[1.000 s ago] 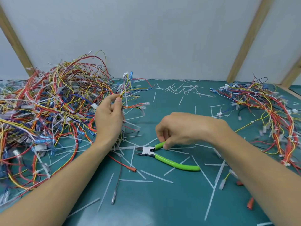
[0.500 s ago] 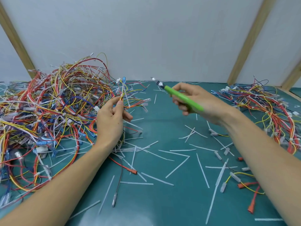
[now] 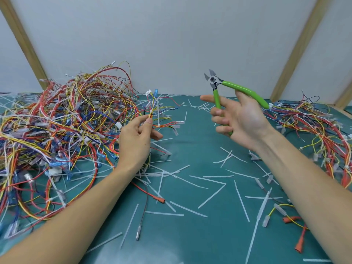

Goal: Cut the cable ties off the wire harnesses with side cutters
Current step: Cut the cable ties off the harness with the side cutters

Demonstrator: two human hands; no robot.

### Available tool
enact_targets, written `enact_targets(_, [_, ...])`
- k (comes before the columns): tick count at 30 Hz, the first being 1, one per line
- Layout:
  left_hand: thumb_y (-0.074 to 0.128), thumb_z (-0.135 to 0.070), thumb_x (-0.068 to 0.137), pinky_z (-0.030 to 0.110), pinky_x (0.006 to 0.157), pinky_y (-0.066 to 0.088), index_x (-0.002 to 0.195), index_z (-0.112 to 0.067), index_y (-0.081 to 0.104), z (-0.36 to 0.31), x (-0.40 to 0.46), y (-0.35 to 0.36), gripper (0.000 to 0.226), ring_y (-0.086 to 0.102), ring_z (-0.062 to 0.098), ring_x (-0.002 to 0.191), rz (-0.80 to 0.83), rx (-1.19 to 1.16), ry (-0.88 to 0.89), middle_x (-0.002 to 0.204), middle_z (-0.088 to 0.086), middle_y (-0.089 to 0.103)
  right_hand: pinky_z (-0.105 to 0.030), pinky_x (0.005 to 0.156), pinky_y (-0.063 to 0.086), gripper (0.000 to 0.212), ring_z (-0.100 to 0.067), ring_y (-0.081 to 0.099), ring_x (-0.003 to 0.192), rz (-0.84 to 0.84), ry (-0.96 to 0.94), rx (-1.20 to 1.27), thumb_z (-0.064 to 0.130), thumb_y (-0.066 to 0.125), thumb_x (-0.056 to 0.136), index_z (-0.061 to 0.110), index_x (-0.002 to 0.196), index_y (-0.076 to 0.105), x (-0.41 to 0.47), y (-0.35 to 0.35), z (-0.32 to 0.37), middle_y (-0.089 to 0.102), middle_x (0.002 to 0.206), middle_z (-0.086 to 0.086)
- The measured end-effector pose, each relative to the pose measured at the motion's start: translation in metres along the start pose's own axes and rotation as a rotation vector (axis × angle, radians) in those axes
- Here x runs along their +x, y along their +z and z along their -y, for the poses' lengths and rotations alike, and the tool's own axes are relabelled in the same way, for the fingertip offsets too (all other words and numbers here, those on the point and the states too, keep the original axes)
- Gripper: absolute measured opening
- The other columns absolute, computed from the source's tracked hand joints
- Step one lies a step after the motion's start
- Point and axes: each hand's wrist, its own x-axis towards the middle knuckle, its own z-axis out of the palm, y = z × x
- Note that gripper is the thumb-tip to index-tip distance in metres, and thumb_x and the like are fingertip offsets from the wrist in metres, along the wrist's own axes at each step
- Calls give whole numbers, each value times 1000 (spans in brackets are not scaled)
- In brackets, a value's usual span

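My left hand [image 3: 136,139] pinches a thin bundle of red, yellow and orange wires, a wire harness [image 3: 153,113], between thumb and forefinger; a white cable tie circles it just above the fingertips. My right hand [image 3: 238,119] holds green-handled side cutters [image 3: 224,86] raised above the mat, jaws parted and pointing up-left, handles spread across the palm. Some way lies between the cutter jaws and the harness.
A big tangled pile of harnesses [image 3: 57,126] covers the left of the green mat [image 3: 200,149]. A smaller pile [image 3: 314,130] lies at the right. Cut white tie strips [image 3: 211,195] and loose orange-capped wires [image 3: 299,242] litter the middle. A white wall with wooden struts stands behind.
My right hand picked the side cutters up off the mat and lifted them, turning the jaws upward. My left hand kept its pinch on the harness and raised it slightly.
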Motion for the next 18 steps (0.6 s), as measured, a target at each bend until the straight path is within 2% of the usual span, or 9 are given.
enact_targets(3, [51,-27,105,2,70,41,120,-13,65,-1,-1,0,24,69,-1,71,10,-5,-7,67,-7,75,-24,48,14,87,-10,22,59,-17,-56,-23,80,19,96,15,128,68,-2,1,-1,36,74,5])
enact_targets(5, [51,-27,105,4,70,42,120,-13,65,-2,-1,0,24,70,0,70,22,11,-7,68,-6,75,-24,48,16,89,-11,23,58,-30,-102,-70,86,31,89,16,125,71,-4,2,1,34,72,6])
enact_targets(8, [51,-27,105,5,68,42,118,-16,65,-5,-3,-1,22,69,-1,69,29,34,-4,68,-7,75,-23,47,19,82,-11,23,58,-5,-118,-113,79,58,77,12,123,69,-8,7,1,33,72,6])
enact_targets(10, [51,-28,105,12,68,44,117,-21,64,-7,-4,-2,19,68,0,71,39,74,13,69,-11,75,-23,46,19,73,-13,20,61,-12,-115,-123,68,69,70,11,116,65,-8,9,0,31,73,6])
enact_targets(12, [51,-29,105,24,75,49,120,-26,62,-10,-8,-2,19,69,0,76,65,152,81,73,-14,75,-24,47,16,51,-14,18,62,-24,-104,-109,50,67,72,12,106,63,-9,11,-1,30,72,6])
enact_targets(15, [49,-28,105,38,86,55,132,-29,57,-19,-17,2,28,71,3,90,121,251,248,89,-17,76,-26,48,13,25,-13,18,59,-63,-60,-19,32,51,75,12,91,57,-8,16,-4,28,71,4])
enact_targets(16, [48,-29,104,40,83,56,135,-29,55,-21,-20,4,31,71,2,90,135,268,303,93,-18,76,-25,48,13,19,-12,19,57,-79,-47,-16,27,48,76,13,88,53,-8,18,-5,30,69,4])
enact_targets(18, [45,-26,103,31,70,53,139,-29,51,-24,-23,7,37,67,-6,81,162,268,386,98,-22,74,-23,46,18,9,-11,26,51,-104,-36,-42,19,43,85,14,87,50,-7,24,-8,37,68,2])
